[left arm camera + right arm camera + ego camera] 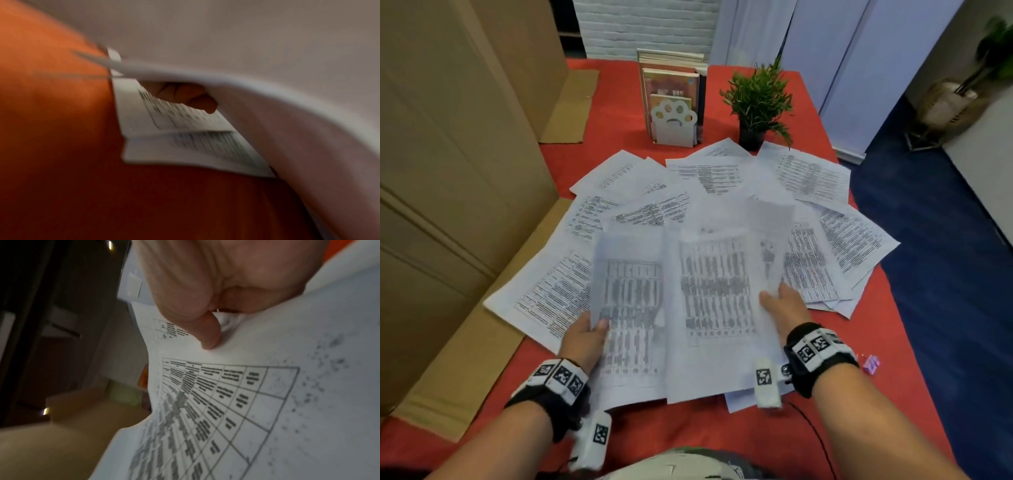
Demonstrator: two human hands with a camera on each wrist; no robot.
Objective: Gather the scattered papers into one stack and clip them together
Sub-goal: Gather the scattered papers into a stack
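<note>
Several printed white papers (pixel 709 178) lie fanned out over the red table (pixel 619 102). My left hand (pixel 585 337) pinches the left edge of a raised sheet (pixel 630 301), thumb on top. My right hand (pixel 786 306) pinches the right edge of a second raised sheet (pixel 717 291); in the right wrist view its thumb (pixel 207 334) presses on that printed sheet (pixel 246 394). In the blurred left wrist view, curled fingers (pixel 185 95) show under a lifted sheet (pixel 267 100), with more papers (pixel 185 142) lying flat below. A small purple clip (pixel 871 364) lies on the table right of my right wrist.
A white paw-shaped book stand (pixel 674 125) with books and a potted plant (pixel 756 102) stand at the back of the table. Cardboard boxes (pixel 448 171) flank the left side. The table's right edge drops to blue carpet (pixel 945 257).
</note>
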